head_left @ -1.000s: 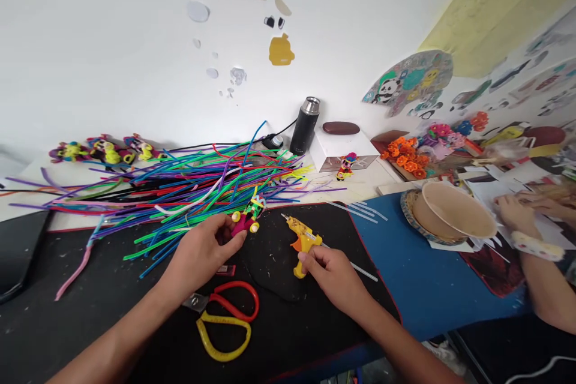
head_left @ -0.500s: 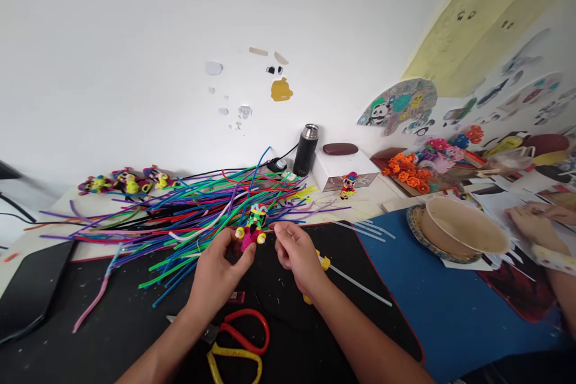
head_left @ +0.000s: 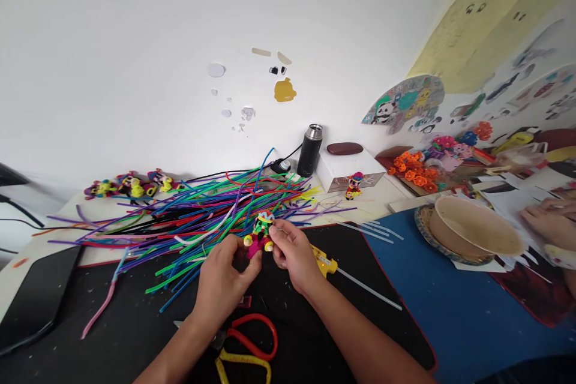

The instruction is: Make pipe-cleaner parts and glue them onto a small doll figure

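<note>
A small pipe cleaner doll in magenta, with a green face, yellow cuffs and a striped cap, is held upright over the black mat. My left hand is closed around its lower body from the left. From the right, my right hand pinches at the side of its head, the thumb against the face edge; the other fingertips are partly hidden. Below my hands lie scissors with one red and one yellow handle. A yellow glue gun with a clear glue stick lies beyond my right wrist.
Loose coloured pipe cleaners spread behind my hands. Several finished dolls lie at the back left; another doll stands by a white box. A black flask is near the wall. At right are a bowl and another person's hand.
My right hand has moved left, from just beside the doll to touching its head. The doll has tilted slightly in my left hand. The whole view has shifted a little.
</note>
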{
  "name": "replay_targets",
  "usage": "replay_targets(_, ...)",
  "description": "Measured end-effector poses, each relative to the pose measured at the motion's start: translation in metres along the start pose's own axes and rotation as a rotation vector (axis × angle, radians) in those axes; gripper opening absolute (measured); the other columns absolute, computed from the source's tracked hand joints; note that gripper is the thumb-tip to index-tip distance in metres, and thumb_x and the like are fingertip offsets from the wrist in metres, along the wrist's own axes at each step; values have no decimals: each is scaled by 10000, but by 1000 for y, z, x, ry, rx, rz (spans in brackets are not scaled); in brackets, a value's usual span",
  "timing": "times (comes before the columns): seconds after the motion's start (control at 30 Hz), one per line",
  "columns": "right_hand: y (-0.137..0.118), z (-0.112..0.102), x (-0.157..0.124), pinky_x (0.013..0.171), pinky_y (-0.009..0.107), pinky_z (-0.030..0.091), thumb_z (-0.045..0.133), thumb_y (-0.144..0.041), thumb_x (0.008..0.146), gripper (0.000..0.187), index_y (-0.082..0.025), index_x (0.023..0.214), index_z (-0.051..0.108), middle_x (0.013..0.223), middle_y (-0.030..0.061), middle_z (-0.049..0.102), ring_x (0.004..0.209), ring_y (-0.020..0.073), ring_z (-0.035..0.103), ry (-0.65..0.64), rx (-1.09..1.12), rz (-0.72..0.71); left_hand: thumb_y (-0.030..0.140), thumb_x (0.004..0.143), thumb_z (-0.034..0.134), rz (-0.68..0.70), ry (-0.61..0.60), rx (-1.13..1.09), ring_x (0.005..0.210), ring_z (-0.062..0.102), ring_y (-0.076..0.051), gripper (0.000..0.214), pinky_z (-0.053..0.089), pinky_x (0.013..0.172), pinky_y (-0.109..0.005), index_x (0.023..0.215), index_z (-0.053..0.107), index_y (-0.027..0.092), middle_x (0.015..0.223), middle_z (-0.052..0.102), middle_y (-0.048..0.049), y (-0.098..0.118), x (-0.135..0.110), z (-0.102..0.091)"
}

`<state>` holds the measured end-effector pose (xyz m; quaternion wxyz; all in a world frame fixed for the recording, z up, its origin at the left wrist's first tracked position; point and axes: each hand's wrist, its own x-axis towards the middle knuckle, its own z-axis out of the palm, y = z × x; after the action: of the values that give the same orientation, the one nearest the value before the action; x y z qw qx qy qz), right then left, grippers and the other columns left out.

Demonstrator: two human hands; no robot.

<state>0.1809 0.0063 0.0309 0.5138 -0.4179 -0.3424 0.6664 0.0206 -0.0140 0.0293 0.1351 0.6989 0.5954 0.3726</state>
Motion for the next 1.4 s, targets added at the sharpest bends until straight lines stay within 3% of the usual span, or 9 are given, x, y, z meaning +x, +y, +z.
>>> replay_targets(0.6, 7, -4, 1, 395, 196, 126, 828, -552, 741, 470, -180, 921, 604, 493, -116, 464, 376, 29, 252, 60, 70, 39, 426, 897, 625, 29, -49, 20, 627, 533, -189, 258, 387, 612, -306, 767, 492, 248, 672, 539, 36, -6, -4, 8)
replay_targets(1.4, 14, -6, 0, 395, 196, 103, 821, -524, 765, 424, -185, 870, 589, 508, -116, 444, 375, 24, 237, 23, 139, 59, 449, 897, 600, 13, -92, 36, 592, 499, -178, 301, 366, 589, -308, 724, 446, 257, 642, 504, 46, -4, -4, 8)
